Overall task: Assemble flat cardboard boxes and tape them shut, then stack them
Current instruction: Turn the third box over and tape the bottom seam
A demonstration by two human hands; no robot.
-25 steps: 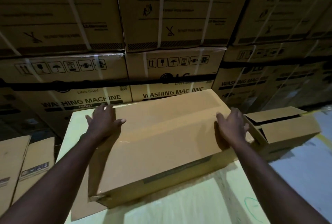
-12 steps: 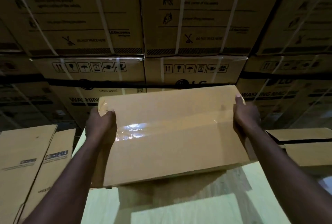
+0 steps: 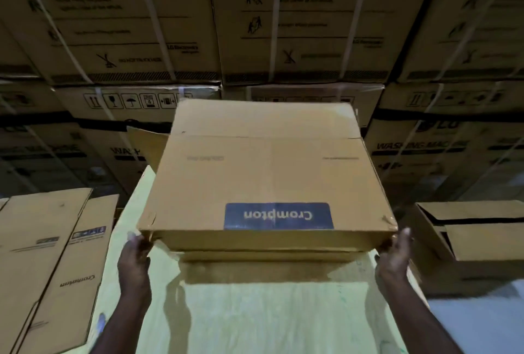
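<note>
**Item:** Crompton box (image 3: 263,177), brown corrugated cardboard, assembled.

**Location:** centre of frame, over the pale tabletop (image 3: 255,316). It is tipped so that its broad printed face looks toward the camera. The blue label (image 3: 278,216) sits at the near edge and reads upside down. A shadow lies on the tabletop under the near edge, so the box appears lifted, though contact at the far side is hidden.

**Condition:** one side flap (image 3: 144,145) stands loose at the upper left of the box. The far flaps are folded along a crease. Both near corners show small creases or tears. No tape can be made out on this face.

**Hands:**
- The left hand (image 3: 134,260) is at the near left corner of the box, fingers reaching up fairly straight against it.
- The right hand (image 3: 395,254) is at the near right corner, fingers likewise extended and slightly blurred.
- The box is carried between the two hands. Whether any fingertips hook beneath it cannot be seen.

**Handling (judged):**
- It is probably empty, so light for its bulk.
- The panels are stiff but the corners and edges crush easily, and the faces are smooth enough to slip under side pressure alone.
- It is best taken at opposite ends, low, with fingers under the bottom edge.
- The loose flap is no handhold.

**Surroundings:**
- Flat cartons (image 3: 48,254) of the same brand lie at lower left.
- A second assembled box (image 3: 476,237), its top flaps not fully closed, sits at right.
- Strapped washing-machine cartons (image 3: 113,27) fill the upper frame.
</note>
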